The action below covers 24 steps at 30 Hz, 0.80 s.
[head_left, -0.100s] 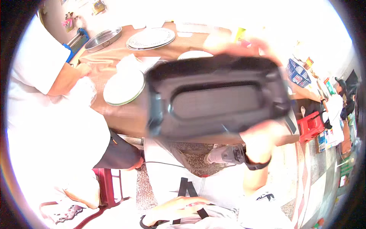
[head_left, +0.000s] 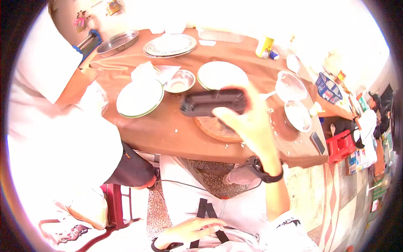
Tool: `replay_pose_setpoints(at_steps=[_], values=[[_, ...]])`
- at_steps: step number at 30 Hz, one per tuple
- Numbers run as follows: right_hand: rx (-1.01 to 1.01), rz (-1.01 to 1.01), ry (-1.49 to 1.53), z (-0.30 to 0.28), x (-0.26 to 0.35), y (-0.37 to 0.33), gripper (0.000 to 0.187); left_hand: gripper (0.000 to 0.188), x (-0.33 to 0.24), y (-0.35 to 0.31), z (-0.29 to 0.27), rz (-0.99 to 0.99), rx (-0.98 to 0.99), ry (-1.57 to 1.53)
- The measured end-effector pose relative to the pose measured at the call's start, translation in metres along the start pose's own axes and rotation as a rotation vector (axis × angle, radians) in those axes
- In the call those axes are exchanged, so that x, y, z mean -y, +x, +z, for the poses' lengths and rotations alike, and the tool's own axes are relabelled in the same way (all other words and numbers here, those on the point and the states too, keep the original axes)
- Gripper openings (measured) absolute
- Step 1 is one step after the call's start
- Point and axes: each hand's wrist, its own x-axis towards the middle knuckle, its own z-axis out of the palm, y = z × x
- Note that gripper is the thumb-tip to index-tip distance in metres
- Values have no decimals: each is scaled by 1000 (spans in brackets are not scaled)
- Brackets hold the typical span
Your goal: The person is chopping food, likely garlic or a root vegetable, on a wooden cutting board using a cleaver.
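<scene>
A small black rectangular tray (head_left: 201,104) is in my right hand (head_left: 247,119), thumb at its near side and fingers around its right end. It is raised over the table, partly covering a round wooden board (head_left: 216,131). My left hand (head_left: 191,232) lies flat on my lap with its fingers stretched out, next to black straps (head_left: 202,210). Beyond the tray is a white round plate (head_left: 223,74). Left of it are another green-rimmed plate (head_left: 140,98) and a metal bowl (head_left: 180,81).
Bowls (head_left: 297,115) and a phone (head_left: 317,143) are on the table's right side, beside scattered white crumbs. Farther back are a perforated metal tray (head_left: 170,44), a round pan (head_left: 118,43) and a yellow can (head_left: 264,46). A person in white (head_left: 63,117) sits at the left.
My right hand has moved the black tray down and away from the head camera, toward the table, so it appears much smaller. My left hand stays on my lap.
</scene>
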Motion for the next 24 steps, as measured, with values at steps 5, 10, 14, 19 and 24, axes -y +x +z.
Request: replay_pose_setpoints(at_steps=[5,10,14,19,24], values=[[385,376,-315,65,-82,1,62,42,-36,-28,-6,56,-195,-108],[553,454,-185,167,-172,18,70,39,1,-25,-52,27,-405,-210],[468,273,-485,179,-203,-5,70,38,3,-13,-89,-11,-560,-33],[294,36,-420,105,-127,-41,59,36,-28,-22,-141,-71,-615,-94],[153,141,-675,-56,-68,-98,45,37,-65,21,-186,-102,-535,-97]])
